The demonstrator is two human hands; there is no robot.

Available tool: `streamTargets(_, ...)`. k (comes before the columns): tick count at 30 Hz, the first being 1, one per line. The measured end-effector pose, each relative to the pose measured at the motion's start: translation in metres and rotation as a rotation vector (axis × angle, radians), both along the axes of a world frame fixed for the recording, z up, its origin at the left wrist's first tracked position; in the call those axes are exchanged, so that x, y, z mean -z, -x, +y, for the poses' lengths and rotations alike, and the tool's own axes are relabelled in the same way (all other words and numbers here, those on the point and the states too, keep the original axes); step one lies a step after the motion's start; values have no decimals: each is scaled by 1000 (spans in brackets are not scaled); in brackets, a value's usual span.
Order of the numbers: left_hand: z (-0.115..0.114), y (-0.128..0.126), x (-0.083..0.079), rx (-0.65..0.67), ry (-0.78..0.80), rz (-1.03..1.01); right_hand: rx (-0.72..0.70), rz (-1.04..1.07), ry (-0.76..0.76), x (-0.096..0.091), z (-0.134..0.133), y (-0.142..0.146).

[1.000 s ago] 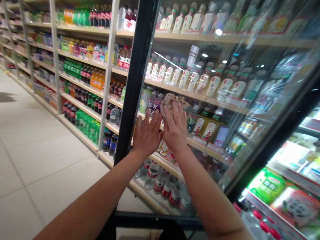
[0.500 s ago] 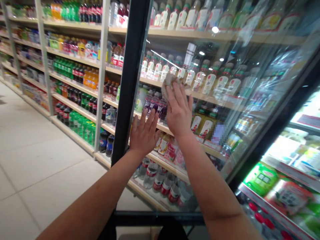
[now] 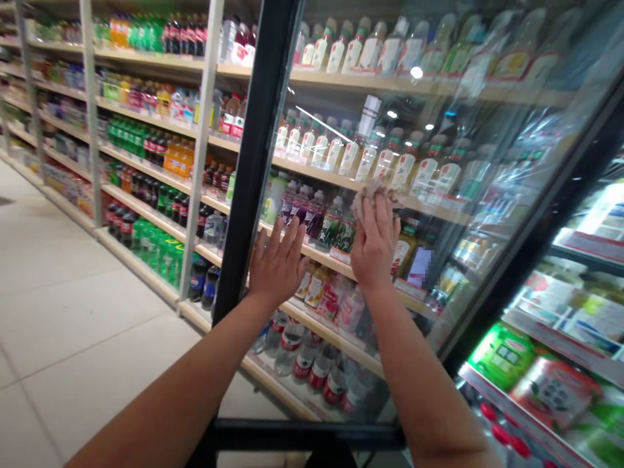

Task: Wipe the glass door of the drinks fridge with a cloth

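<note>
A glass door with a black frame fills the middle of the view. My right hand presses a crumpled, pale brownish cloth against the pane, fingers stretched over it. Most of the cloth lies under the fingers; its upper edge shows above them. Lower left of it, my left hand rests flat on the glass beside the frame's left upright. Its fingers are spread and it holds nothing.
Through the pane I see shelves of bottled drinks. More drink shelves run along the left above a pale tiled floor. On the right, a lit cooler shelf carries green and orange packs.
My right hand and the cloth have moved down and to the right across the glass. My left hand stays at nearly the same spot. The view has shifted slightly.
</note>
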State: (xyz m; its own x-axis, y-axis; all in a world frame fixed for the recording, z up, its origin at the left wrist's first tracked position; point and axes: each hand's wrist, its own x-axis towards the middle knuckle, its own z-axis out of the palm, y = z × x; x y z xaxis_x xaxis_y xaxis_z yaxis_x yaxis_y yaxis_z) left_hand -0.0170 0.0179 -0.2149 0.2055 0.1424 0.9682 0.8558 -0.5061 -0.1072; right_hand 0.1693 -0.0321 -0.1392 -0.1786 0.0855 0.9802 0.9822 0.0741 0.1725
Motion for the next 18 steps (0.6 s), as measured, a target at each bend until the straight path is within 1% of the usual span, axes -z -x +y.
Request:
streamTargets(3,-1,0,0,-7,6,6,-35,-34,-32,17,-1,-3)
streamTargets(5,0,0,0,-2,9,5,-29,-56,-28,21,-2,-6)
streamTargets(7,1,0,0,8,16,-4,-4,-30,-18,14,-4,-10)
streamTargets(9,1,0,0,24,35,-17,15,46,-23,4,-5,-16)
streamTargets(11,1,0,0,34,53,-23,13,111,-39,2,-6,-22)
streamTargets(12,0,0,0,35,55,-23,7,123,-51,6,-7,-26)
streamTargets(16,-2,0,-1,18,31,-16,4,68,-66,37,-11,-41)
streamTargets(18,-3,1,-2,22,27,-16,21,49,-48,42,-13,-51)
